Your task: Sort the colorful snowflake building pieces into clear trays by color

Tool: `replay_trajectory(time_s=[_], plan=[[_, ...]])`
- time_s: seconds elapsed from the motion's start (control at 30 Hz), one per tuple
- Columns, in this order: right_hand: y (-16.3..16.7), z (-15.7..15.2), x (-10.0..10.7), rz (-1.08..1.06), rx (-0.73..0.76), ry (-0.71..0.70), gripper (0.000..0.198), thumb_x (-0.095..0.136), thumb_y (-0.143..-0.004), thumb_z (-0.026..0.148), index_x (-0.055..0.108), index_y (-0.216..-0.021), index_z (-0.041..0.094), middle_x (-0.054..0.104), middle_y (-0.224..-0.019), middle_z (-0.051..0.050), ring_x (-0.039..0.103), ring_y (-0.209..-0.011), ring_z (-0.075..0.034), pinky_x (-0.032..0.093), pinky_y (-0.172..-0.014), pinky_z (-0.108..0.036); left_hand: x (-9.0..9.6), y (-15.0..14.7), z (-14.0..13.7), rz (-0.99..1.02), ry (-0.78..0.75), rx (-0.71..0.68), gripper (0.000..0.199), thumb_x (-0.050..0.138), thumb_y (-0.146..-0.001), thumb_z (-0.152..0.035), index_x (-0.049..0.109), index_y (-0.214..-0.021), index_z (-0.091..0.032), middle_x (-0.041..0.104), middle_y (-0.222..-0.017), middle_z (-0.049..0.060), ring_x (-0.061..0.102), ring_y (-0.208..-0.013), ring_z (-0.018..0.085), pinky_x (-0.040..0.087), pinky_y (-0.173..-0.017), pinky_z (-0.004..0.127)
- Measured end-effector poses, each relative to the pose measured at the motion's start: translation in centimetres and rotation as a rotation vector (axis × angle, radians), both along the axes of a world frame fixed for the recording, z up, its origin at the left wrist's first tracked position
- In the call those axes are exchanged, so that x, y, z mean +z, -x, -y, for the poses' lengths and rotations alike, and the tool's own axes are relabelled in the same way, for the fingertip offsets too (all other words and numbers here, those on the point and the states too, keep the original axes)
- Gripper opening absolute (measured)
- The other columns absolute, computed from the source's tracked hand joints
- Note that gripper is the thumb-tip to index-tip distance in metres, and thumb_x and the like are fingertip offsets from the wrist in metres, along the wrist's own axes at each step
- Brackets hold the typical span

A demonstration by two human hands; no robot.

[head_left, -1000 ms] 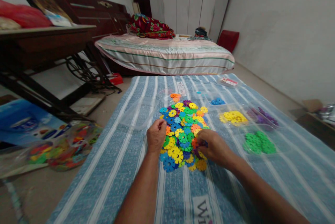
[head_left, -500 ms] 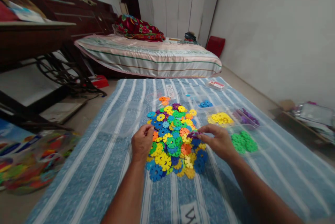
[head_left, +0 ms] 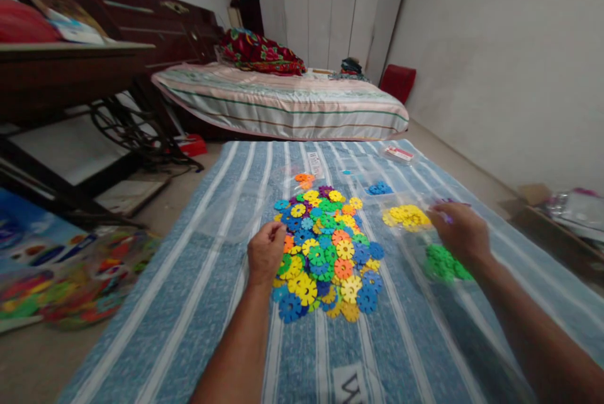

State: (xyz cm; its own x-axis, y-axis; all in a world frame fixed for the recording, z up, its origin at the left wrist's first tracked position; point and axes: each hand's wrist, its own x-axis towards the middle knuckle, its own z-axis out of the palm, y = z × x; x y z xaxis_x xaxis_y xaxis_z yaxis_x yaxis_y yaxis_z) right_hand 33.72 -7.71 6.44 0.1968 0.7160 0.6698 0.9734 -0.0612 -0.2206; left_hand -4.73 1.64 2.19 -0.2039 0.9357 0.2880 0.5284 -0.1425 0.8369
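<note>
A heap of mixed-colour snowflake discs lies in the middle of a blue striped mat. My left hand rests curled at the heap's left edge, fingers closed, with nothing seen in it. My right hand is out to the right, pinching a purple disc between a yellow pile and a green pile. The purple pile is mostly hidden behind this hand. A small blue pile and a few orange discs lie farther back.
A striped bed stands beyond the mat, with a dark sewing table on the left. A clear bag of coloured pieces lies on the floor at the left. A small packet sits on the mat's far right, a cardboard box by the wall.
My right hand picked a purple disc out of the heap and carried it right, past the yellow pile. My left hand stayed at the heap's left edge.
</note>
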Motion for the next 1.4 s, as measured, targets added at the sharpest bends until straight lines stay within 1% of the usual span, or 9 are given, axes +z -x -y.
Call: replay_trajectory(time_s=[0.17,0.27,0.37,0.5,0.67,0.83,0.97,1.2,1.4], plan=[[12.6,1.4,-1.4,-0.1,0.534,0.104,0.015,0.053,-0.089,0.028,0.066,-0.091,0.021,0.068,-0.099,-0.01,0.062,-0.095,-0.023,0.05,-0.086,-0.038,-0.1,0.0,0.3,-0.009,-0.003,0.003,0.026,0.052,-0.074,-0.042,0.066,-0.075,-0.02,0.067,-0.067,-0.002,0.062,-0.065,0.015,0.048,-0.065,0.024],[18.3,1.1,-1.1,-0.074,0.694,0.195,0.022,0.058,-0.086,0.031,0.065,-0.104,0.02,0.062,-0.119,-0.012,0.052,-0.117,-0.026,0.043,-0.1,-0.043,-0.1,0.0,0.4,0.001,0.004,-0.013,0.025,0.052,-0.075,-0.041,0.065,-0.074,-0.019,0.065,-0.064,-0.002,0.06,-0.063,0.014,0.047,-0.063,0.023],[21.1,0.2,-1.0,-0.004,0.699,0.313,0.037,0.067,-0.08,0.036,0.062,-0.112,0.018,0.054,-0.131,-0.015,0.041,-0.129,-0.033,0.037,-0.105,-0.049,-0.3,0.1,0.3,0.024,0.004,-0.024,0.025,0.053,-0.075,-0.04,0.065,-0.075,-0.019,0.065,-0.065,-0.002,0.06,-0.063,0.014,0.046,-0.063,0.023],[21.0,-0.2,-2.0,0.008,0.634,0.37,0.036,0.067,-0.078,0.029,0.062,-0.112,0.018,0.054,-0.13,-0.015,0.041,-0.128,-0.033,0.038,-0.104,-0.05,-0.5,0.1,0.3,0.033,0.008,-0.019,0.024,0.053,-0.075,-0.04,0.065,-0.075,-0.018,0.065,-0.067,-0.001,0.061,-0.066,0.014,0.045,-0.065,0.023],[18.4,0.2,-3.5,-0.045,0.61,0.261,0.021,0.059,-0.081,0.022,0.064,-0.101,0.017,0.058,-0.121,-0.015,0.047,-0.12,-0.03,0.04,-0.102,-0.048,-0.3,-0.1,0.5,0.041,0.015,-0.02,0.023,0.052,-0.076,-0.037,0.064,-0.073,-0.018,0.064,-0.065,-0.002,0.059,-0.064,0.013,0.044,-0.064,0.022],[17.6,0.6,-3.4,-0.028,0.523,0.254,0.016,0.05,-0.083,0.015,0.064,-0.09,0.018,0.06,-0.111,-0.013,0.052,-0.111,-0.027,0.044,-0.096,-0.045,-0.1,-0.2,0.6,0.033,0.0,-0.017,0.022,0.052,-0.076,-0.037,0.063,-0.071,-0.019,0.062,-0.063,-0.003,0.057,-0.062,0.012,0.042,-0.062,0.022],[18.7,0.8,-3.2,-0.002,0.52,0.247,0.026,0.052,-0.081,0.014,0.063,-0.104,0.019,0.058,-0.118,-0.013,0.049,-0.117,-0.028,0.041,-0.1,-0.047,-0.3,-0.2,0.5,0.044,0.004,-0.024,0.022,0.052,-0.075,-0.037,0.063,-0.072,-0.019,0.062,-0.063,-0.003,0.057,-0.062,0.012,0.042,-0.062,0.022],[20.1,-0.6,-2.6,0.023,0.563,0.341,0.034,0.064,-0.081,0.028,0.062,-0.114,0.019,0.057,-0.123,-0.015,0.043,-0.123,-0.032,0.038,-0.101,-0.05,-0.4,-0.1,0.4,0.04,0.008,-0.018,0.022,0.052,-0.075,-0.037,0.064,-0.073,-0.019,0.063,-0.065,-0.002,0.058,-0.063,0.013,0.043,-0.063,0.022],[18.9,-2.2,-2.6,0.025,0.489,0.363,0.013,0.056,-0.084,0.023,0.067,-0.088,0.019,0.061,-0.106,-0.012,0.05,-0.11,-0.027,0.041,-0.094,-0.042,-0.4,-0.2,0.5,0.022,-0.005,-0.013,0.021,0.053,-0.076,-0.036,0.064,-0.072,-0.019,0.064,-0.064,-0.003,0.057,-0.062,0.012,0.042,-0.063,0.022]])
